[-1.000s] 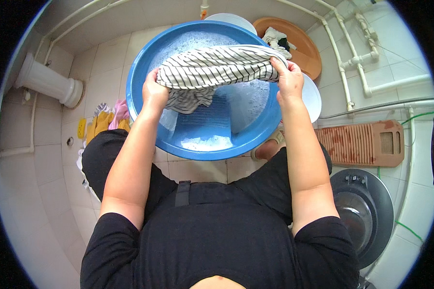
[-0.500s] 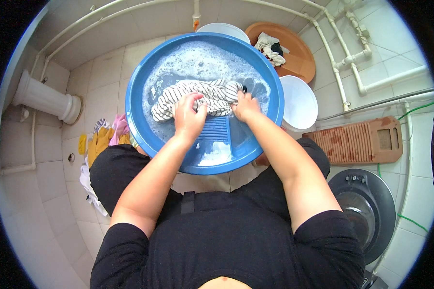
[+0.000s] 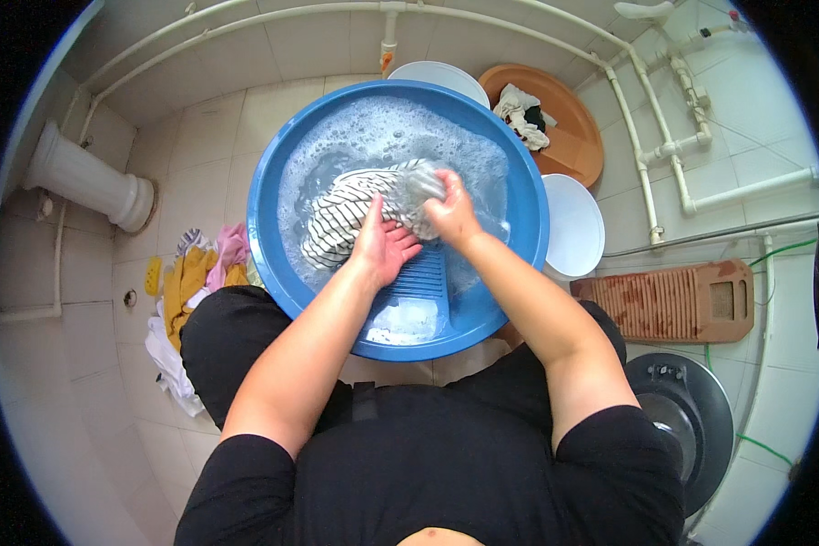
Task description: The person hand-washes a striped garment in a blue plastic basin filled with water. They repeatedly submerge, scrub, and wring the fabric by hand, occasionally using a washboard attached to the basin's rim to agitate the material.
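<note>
A black-and-white striped garment lies wet and bunched in sudsy water inside a round blue tub. My right hand is closed on the garment's right end, which is blurred by motion. Against its near side rests my left hand, palm turned up, thumb raised and fingers stretched out. Just below the left hand, the tub's ridged blue washboard slopes up toward me. Foam covers much of the water's far side.
Left of the tub lies a pile of yellow, pink and white clothes. A brown basin holding white and black cloth, a white bucket, a brown washboard and a dark round-lidded appliance stand right. White pipes line the walls.
My left hand has turned from curled above the garment to palm up beside it. The right hand has drawn its end of the garment up and inward. The view has shifted slightly.
</note>
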A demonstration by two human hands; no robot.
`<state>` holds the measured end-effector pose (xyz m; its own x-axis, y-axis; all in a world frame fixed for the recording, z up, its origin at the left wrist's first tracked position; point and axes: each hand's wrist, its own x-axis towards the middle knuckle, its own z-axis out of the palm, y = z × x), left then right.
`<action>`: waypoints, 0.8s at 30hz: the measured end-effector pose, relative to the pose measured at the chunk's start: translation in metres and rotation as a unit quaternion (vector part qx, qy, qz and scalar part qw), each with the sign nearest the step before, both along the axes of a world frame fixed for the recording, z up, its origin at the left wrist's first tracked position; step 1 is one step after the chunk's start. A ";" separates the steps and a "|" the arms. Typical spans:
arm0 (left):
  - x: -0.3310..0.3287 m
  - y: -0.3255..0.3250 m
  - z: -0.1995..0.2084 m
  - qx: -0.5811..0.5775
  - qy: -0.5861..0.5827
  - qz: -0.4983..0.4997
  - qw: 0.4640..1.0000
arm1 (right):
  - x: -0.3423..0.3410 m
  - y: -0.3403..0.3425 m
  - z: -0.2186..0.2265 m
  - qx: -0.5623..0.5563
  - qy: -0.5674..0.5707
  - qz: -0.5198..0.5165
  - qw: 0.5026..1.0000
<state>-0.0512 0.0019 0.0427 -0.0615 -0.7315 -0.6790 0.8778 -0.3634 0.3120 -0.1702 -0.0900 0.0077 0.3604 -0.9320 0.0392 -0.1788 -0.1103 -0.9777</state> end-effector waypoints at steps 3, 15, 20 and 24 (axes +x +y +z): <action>0.013 -0.004 -0.011 -0.098 0.074 0.032 0.992 | 0.015 0.064 0.071 -0.138 0.053 0.106 0.983; -0.009 0.005 -0.014 -0.080 0.007 0.070 0.994 | 0.013 0.014 0.004 -0.165 0.308 -0.019 0.937; 0.006 0.006 -0.005 -0.123 -0.448 -0.141 0.874 | -0.024 -0.030 -0.012 -0.188 0.417 -0.133 0.879; 0.024 0.016 0.012 -0.065 -0.886 -0.163 0.429 | -0.037 -0.017 -0.014 -0.160 0.439 0.100 0.878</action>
<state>-0.0272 0.0175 0.0549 0.3544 -0.9189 0.1736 -0.8702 -0.2560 0.4210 -0.2075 -0.1070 -0.0063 0.5386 -0.8380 -0.0874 -0.7939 -0.4700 -0.3859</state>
